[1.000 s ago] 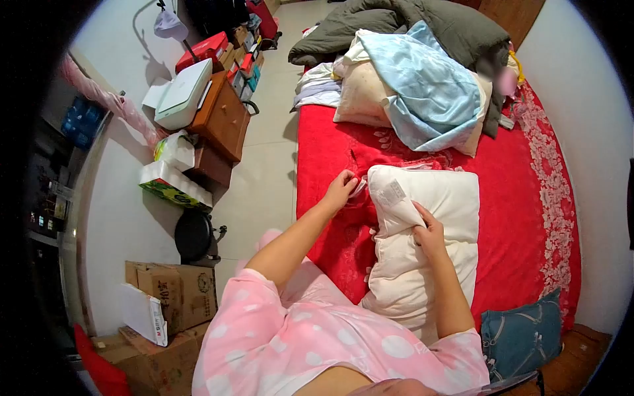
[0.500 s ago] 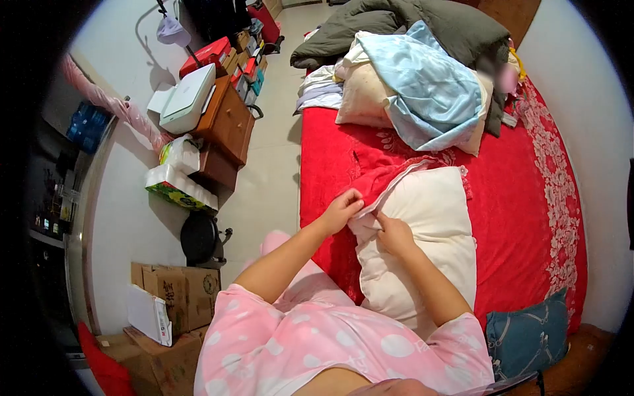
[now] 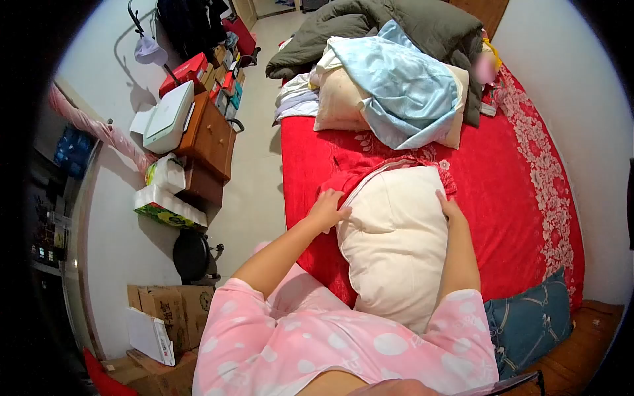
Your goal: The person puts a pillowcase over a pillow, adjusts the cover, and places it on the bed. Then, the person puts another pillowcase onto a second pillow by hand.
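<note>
A cream-white pillow (image 3: pixel 396 244) lies lengthwise on the red bed, its near end against my body. At its far end is a red pillowcase (image 3: pixel 356 179) with a pale zipper-like edge that curves along the pillow's far left corner. My left hand (image 3: pixel 328 210) grips the pillow's left side by that edge, thumb toward the pillow and fingers over the red cloth. On the opposite side my right hand (image 3: pixel 450 208) holds the pillow's right edge; some of its fingers are hidden. How far the pillow reaches into the case cannot be made out.
Farther up the bed (image 3: pixel 505 218) lie a light-blue cloth (image 3: pixel 403 86) over pillows and a dark grey quilt (image 3: pixel 422 26). A teal cushion (image 3: pixel 528 323) sits at the near right. Along the left wall stand a wooden cabinet (image 3: pixel 208 132), a printer (image 3: pixel 168 119) and cardboard boxes (image 3: pixel 178 310).
My right hand has left the pale edge near my left hand and moved right to the pillow's far side. The hands are now wide apart, and the case edge lies around the pillow's corner.
</note>
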### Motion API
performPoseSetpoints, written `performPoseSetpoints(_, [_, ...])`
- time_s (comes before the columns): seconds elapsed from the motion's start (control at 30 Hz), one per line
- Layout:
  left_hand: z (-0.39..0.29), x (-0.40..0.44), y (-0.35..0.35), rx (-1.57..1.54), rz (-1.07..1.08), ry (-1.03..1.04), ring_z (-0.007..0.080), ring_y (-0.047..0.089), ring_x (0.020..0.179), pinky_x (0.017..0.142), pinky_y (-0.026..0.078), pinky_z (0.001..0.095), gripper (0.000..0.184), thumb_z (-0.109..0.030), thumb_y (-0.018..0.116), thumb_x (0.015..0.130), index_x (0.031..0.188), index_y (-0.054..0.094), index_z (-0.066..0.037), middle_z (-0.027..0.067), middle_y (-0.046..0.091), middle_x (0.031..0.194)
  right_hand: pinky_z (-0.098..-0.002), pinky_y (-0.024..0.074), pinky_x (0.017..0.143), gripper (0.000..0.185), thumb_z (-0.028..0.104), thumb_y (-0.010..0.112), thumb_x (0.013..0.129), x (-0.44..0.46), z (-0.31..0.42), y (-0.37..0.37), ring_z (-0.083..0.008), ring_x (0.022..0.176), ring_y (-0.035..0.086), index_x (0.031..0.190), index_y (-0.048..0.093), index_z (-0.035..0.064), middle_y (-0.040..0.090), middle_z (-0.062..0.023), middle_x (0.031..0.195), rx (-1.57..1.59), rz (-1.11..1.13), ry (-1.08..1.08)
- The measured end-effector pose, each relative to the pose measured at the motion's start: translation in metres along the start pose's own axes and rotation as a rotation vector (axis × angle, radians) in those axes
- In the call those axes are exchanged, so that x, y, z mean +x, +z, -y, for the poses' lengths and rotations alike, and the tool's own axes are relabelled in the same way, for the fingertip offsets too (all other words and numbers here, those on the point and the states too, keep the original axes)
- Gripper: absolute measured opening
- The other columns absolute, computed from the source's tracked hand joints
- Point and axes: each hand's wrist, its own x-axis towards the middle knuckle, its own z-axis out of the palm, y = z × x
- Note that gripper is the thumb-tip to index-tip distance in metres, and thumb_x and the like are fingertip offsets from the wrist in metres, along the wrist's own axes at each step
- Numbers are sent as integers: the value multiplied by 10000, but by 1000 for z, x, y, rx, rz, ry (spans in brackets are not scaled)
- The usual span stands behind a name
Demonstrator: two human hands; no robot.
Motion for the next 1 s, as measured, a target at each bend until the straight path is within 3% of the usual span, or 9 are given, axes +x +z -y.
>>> performPoseSetpoints(0.1, [6, 32, 15, -47, 19, -49, 400, 490, 1127, 979, 403, 446, 580, -357, 670, 784, 1206, 500, 3, 247, 519, 1187, -366, 431, 961, 818, 261, 768, 741, 12, -19, 17, -288, 1166, 524, 1392, 358, -18, 506, -188, 1319, -320, 172, -258])
performPoseSetpoints(0.23, [-3, 75, 14, -323, 129, -428, 393, 562, 1091, 930, 449, 439, 621, -364, 677, 773, 1250, 482, -17, 258, 576, 1175, -370, 447, 930, 785, 361, 748, 739, -80, -6, 37, -312, 1101, 573, 1362, 416, 18, 593, -208, 1195, -122, 184, -580])
performPoseSetpoints(0.37, [12, 110, 34, -243, 142, -397, 367, 588, 1080, 908, 468, 427, 653, -367, 678, 769, 1297, 474, -43, 246, 593, 1174, -415, 455, 914, 738, 326, 746, 734, -97, -21, 35, -371, 1069, 586, 1332, 441, 18, 595, -249, 1167, -410, 48, -689])
performPoseSetpoints(0.5, [-2, 131, 26, -80, 106, -255, 362, 634, 932, 802, 493, 434, 435, -302, 675, 749, 1099, 593, -57, 215, 646, 1013, -434, 476, 857, 669, 326, 735, 755, -145, -2, 39, -384, 983, 619, 1302, 483, 36, 642, -238, 1052, -516, 89, -737])
performPoseSetpoints(0.6, [-22, 137, 18, -152, -240, -92, 380, 629, 915, 783, 488, 453, 382, -292, 663, 741, 1033, 597, -55, 227, 644, 974, -422, 483, 822, 542, 290, 730, 772, -159, 3, 46, -376, 965, 625, 1231, 549, 67, 655, -217, 1010, -526, 121, -810])
performPoseSetpoints(0.73, [-47, 148, 1, -107, -19, -230, 370, 635, 911, 791, 496, 432, 303, -262, 641, 757, 977, 633, -55, 186, 663, 978, -419, 486, 790, 459, 267, 716, 781, -164, 10, 58, -368, 924, 633, 1181, 587, 81, 664, -197, 969, -545, 187, -901])
performPoseSetpoints(0.83, [-69, 148, -18, -107, 76, -95, 352, 642, 907, 793, 500, 416, 290, -232, 620, 771, 999, 668, -58, 169, 674, 960, -438, 485, 760, 460, 262, 705, 779, -170, 17, 63, -372, 893, 633, 1190, 587, 90, 668, -183, 950, -617, 181, -962])
performPoseSetpoints(0.93, [-103, 138, -34, -408, -129, 110, 332, 650, 900, 779, 505, 394, 272, -179, 603, 792, 1024, 686, -64, 169, 679, 942, -456, 481, 752, 522, 279, 704, 772, -162, 14, 69, -381, 883, 630, 1231, 559, 78, 663, -205, 951, -644, 163, -986])
performPoseSetpoints(1.0, [-121, 125, -33, -475, -114, 297, 309, 655, 866, 755, 504, 351, 267, -88, 609, 796, 1054, 671, -61, 160, 679, 930, -456, 482, 780, 514, 230, 683, 767, -163, 24, 73, -383, 888, 628, 1241, 557, 75, 656, -219, 963, -692, 136, -844])
